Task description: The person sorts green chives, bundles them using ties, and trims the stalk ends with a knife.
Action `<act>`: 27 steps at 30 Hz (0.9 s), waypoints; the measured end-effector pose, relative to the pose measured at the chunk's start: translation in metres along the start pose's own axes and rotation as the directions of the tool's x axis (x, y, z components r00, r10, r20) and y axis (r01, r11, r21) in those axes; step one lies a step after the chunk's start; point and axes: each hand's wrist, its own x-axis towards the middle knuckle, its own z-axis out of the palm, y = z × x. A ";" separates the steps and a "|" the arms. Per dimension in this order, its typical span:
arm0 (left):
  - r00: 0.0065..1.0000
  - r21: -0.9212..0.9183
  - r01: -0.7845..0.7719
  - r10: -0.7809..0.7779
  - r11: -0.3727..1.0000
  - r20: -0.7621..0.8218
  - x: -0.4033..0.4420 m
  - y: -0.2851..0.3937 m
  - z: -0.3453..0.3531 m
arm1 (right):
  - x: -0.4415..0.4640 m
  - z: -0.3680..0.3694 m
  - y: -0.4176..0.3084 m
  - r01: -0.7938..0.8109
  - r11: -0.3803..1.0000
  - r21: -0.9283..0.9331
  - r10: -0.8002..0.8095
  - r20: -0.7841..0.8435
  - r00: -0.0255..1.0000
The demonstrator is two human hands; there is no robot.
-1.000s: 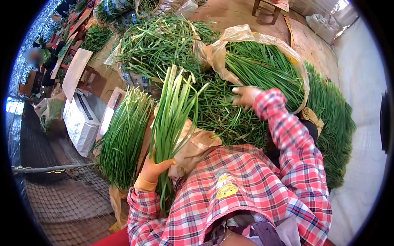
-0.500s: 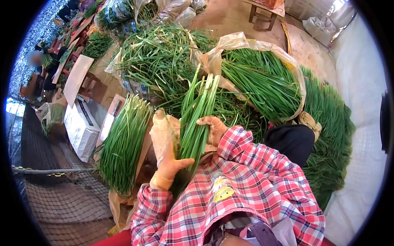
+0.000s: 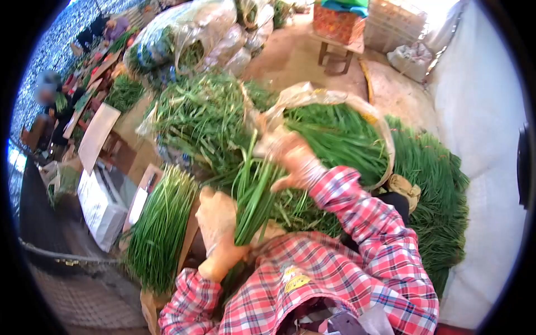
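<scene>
Head view: left hand [image 3: 228, 259] clamped round chive-like bunch [image 3: 253, 205], upright before plaid shirt [image 3: 335, 268]. Right hand [image 3: 294, 159] blurred, thumb spread from fingers, at bunch's upper end; contact unclear. Open plastic bag [image 3: 335, 98] of greens beyond.

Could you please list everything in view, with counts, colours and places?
bunch of stalks: one, green, in left hand
neat pile: one, green, left
tangled heap: one, green, upper centre-left
open bag with greens: one, translucent, right of centre
stack: one, green, along white wall
knife: one, pale blade, beside neat pile
box: one, white, far left
table: one, brown, upper right
bin: one, orange, on table
sack: one, white, upper right
plastic bags: several, clear, upper left
people: at least two, upper left
left hand: one, around the bunch
right hand: one, near bunch's top
sleeves: two, red plaid, foreground
</scene>
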 end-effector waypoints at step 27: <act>0.979 0.777 -0.067 0.192 0.626 -0.071 -0.036 0.008 -0.043 | -0.025 0.080 -0.024 -0.580 0.721 0.379 0.081 0.785 0.614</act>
